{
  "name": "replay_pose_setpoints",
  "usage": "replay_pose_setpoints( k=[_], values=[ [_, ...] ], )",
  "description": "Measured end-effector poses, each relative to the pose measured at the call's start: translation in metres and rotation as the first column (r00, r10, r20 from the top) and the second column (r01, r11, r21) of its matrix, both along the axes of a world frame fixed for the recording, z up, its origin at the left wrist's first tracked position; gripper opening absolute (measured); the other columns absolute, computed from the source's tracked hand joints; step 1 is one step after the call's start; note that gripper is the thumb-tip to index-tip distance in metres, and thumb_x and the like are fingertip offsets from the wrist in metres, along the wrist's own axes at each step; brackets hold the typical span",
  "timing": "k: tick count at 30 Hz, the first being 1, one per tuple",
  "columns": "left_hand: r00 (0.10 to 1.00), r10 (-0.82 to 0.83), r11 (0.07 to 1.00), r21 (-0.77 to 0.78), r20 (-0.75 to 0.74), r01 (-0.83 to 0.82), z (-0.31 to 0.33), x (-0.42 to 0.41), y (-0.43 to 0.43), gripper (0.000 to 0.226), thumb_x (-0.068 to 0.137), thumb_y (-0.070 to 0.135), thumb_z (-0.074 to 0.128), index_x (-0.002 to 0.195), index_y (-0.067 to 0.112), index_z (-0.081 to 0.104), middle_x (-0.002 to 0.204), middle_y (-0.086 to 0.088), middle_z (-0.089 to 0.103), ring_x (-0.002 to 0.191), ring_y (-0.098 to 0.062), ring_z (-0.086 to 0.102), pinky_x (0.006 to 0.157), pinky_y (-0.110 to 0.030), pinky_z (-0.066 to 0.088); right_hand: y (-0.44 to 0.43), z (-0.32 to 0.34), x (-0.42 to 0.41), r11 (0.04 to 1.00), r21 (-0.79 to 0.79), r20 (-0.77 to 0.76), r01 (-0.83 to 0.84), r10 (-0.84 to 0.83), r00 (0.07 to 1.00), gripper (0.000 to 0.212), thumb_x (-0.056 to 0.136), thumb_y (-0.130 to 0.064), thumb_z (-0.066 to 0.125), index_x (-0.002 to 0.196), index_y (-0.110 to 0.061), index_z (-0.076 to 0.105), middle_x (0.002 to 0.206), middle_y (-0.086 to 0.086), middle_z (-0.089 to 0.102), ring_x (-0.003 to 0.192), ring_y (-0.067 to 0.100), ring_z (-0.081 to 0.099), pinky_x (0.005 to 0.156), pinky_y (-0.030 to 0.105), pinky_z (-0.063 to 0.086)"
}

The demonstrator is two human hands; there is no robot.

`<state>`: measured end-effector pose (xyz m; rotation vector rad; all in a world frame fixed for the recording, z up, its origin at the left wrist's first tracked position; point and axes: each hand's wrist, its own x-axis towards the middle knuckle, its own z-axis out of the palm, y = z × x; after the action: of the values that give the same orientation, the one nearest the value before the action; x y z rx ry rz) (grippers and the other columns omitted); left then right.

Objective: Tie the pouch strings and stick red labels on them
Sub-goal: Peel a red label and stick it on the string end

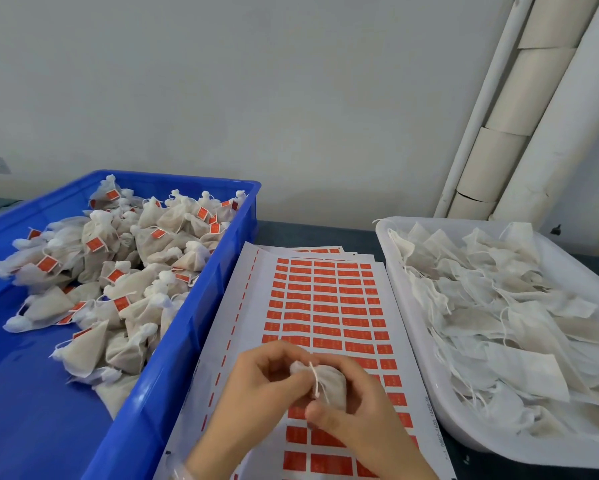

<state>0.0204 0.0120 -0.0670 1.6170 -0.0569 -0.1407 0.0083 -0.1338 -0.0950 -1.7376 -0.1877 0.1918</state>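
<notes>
On the left, a blue crate holds a heap of tied pouches, each with a red tag on its string. On the right, a white tray is filled with flat pouches, their strings loose. Between them on the dark surface lies a white sheet with rows of red labels. Any marks on the labels are too faint to read, and so is the small print along the sheet's right edge (digits, it seems).

Near, over the sheet, both hands hold one pouch. The left hand has its fingers curled and pinches the pouch's gathered top. The right hand cups the body, its thumb by the white string.
</notes>
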Motion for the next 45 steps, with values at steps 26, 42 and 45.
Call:
replay_pose_setpoints(
  k=[26,42,45],
  values=[
    [0.946,-0.319,0.944,0.074,-0.058,0.323,-0.009,0.014,0.004,0.011,0.063,0.012,0.053,0.055,0.019,0.052,0.063,-0.008,0.052,0.056,-0.019,0.053,0.047,-0.022,0.046,-0.010,-0.002,0.004,0.990,0.094,-0.045,-0.108,0.112,0.993,0.018,0.063,-0.030,0.075,0.080,-0.029,0.069,0.070,-0.007,0.063,0.059,0.010,0.059,0.056,0.024,0.050],
    [0.972,-0.230,0.963,0.130,-0.053,0.236,-0.018,0.011,0.011,0.005,0.083,0.007,0.062,0.081,0.012,0.063,0.072,0.009,0.068,0.071,-0.015,0.070,0.059,-0.021,0.054,0.004,-0.002,0.002,0.976,-0.103,0.325,0.191,-0.149,0.934,0.015,0.076,-0.032,0.062,0.081,-0.046,0.064,0.083,-0.028,0.066,0.086,-0.001,0.062,0.069,0.011,0.051],
    [0.984,-0.176,0.963,0.200,-0.030,0.179,-0.022,0.010,0.011,0.004,0.081,0.010,0.063,0.077,0.013,0.064,0.071,0.006,0.066,0.068,-0.014,0.068,0.059,-0.021,0.053,0.003,-0.003,0.002,0.969,-0.122,0.317,0.213,-0.165,0.934,0.029,0.081,-0.017,0.068,0.081,-0.045,0.063,0.085,-0.031,0.064,0.089,-0.005,0.060,0.070,0.006,0.049]
  ],
)
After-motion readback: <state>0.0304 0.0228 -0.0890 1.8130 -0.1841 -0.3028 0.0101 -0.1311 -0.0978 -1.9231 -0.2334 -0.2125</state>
